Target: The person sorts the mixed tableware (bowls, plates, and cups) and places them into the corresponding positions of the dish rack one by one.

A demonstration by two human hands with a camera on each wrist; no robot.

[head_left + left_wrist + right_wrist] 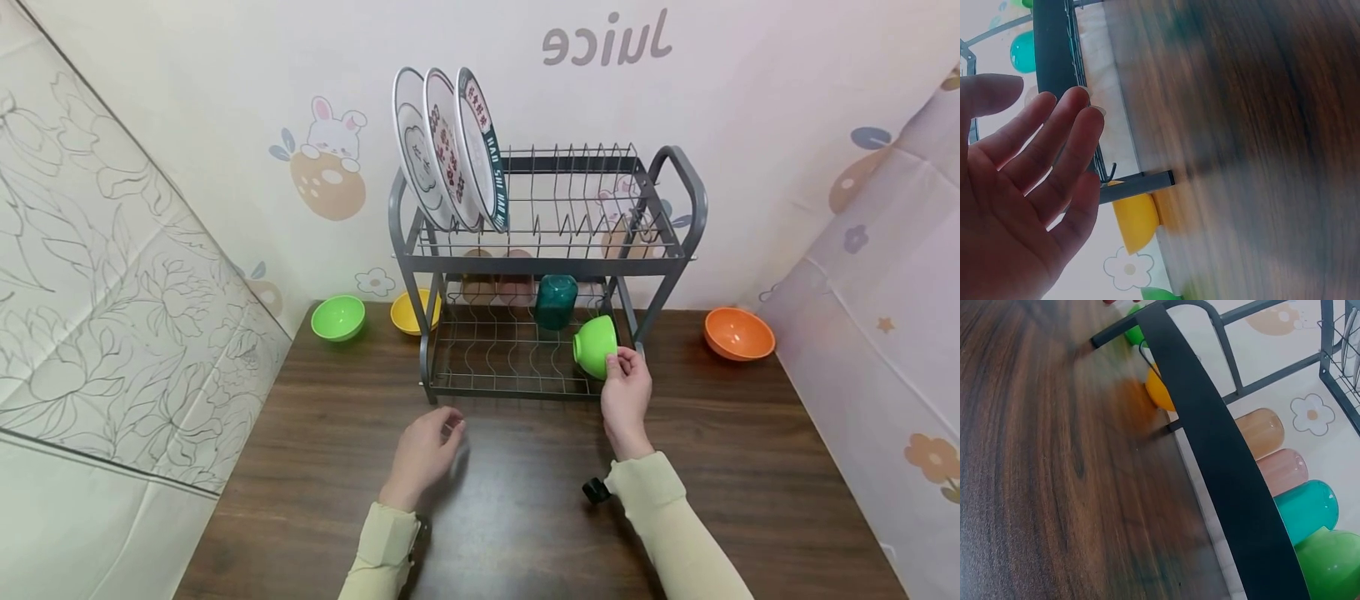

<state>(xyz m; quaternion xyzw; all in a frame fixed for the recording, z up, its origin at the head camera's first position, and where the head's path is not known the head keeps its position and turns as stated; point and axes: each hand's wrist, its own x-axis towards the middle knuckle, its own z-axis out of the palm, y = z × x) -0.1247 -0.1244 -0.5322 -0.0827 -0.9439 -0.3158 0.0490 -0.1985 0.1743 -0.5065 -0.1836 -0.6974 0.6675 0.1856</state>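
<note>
With thumb and fingers, my right hand (628, 398) pinches a green bowl (596, 346) by its right side. The bowl is tipped on its side at the front right of the lower tier of a grey dish rack (547, 265). Just behind it stands a teal cup (557, 302). In the right wrist view the green bowl (1329, 565) shows beside the teal cup (1307, 509), while the hand is hidden. My left hand (426, 454), fingers relaxed and holding nothing, hovers over the table before the rack's front left foot. The left wrist view shows its palm (1010, 206).
Three plates (480, 150) stand on the rack's upper tier at left. An amber cup (1261, 432) and a pink cup (1284, 470) sit on the lower tier. A second green bowl (339, 318) and a yellow bowl (408, 312) lie left of the rack, an orange bowl (738, 335) right.
</note>
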